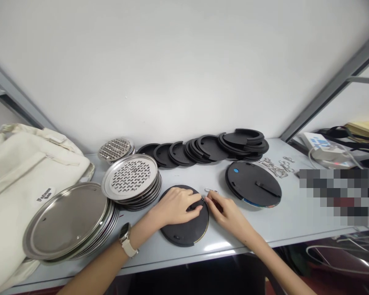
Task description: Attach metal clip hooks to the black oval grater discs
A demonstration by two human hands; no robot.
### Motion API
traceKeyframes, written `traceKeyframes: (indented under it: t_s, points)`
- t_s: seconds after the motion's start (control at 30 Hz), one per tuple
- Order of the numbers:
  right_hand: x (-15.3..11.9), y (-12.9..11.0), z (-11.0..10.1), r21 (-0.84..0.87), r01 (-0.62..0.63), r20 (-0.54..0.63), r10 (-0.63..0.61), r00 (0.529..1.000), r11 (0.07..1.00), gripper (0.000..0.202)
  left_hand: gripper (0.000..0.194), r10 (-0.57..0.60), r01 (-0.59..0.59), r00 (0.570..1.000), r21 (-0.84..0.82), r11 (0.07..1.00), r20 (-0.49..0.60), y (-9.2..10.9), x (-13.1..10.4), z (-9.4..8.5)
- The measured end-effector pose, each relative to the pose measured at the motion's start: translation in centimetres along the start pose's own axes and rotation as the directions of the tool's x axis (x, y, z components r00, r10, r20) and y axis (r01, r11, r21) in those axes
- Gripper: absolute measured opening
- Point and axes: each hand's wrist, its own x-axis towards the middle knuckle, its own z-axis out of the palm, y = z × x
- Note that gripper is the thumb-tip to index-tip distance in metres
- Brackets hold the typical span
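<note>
In the head view, my left hand (pixel 178 205) lies on a black round disc (pixel 184 235), its fingers bent and its thumb near the disc's right edge. At that edge the fingers of my right hand (pixel 221 209) are pinched together on a small metal clip (pixel 203 198), mostly hidden by my fingertips. Just behind them a loose metal clip (pixel 211 190) lies on the table. To the right rests another black disc (pixel 252 184), bearing a blue dot and a slot, with a colourful edge beneath.
Stacks of silver round plates (pixel 69 221) and grater plates (pixel 130 178) stand at left beside a cream bag (pixel 27 164). Black rimmed discs (pixel 213 147) line the wall. Several metal clips (pixel 275 167) lie at right, near a white box (pixel 322 145). The table's front edge (pixel 227 253) is close.
</note>
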Motion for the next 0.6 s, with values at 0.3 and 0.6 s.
traceKeyframes:
  t_s: [0.3, 0.6]
  points:
    - [1.4, -0.2, -1.1, -0.089, 0.057, 0.127, -0.045, 0.991, 0.994, 0.029, 0.017, 0.004, -0.003, 1.000, -0.019, 1.000, 0.013, -0.2, 0.2, 0.1]
    - [1.4, -0.1, -1.3, -0.069, 0.094, 0.165, -0.082, 0.983, 0.993, 0.031, 0.015, -0.008, 0.009, 1.000, -0.043, 0.999, 0.017, -0.1, 0.1, 0.0]
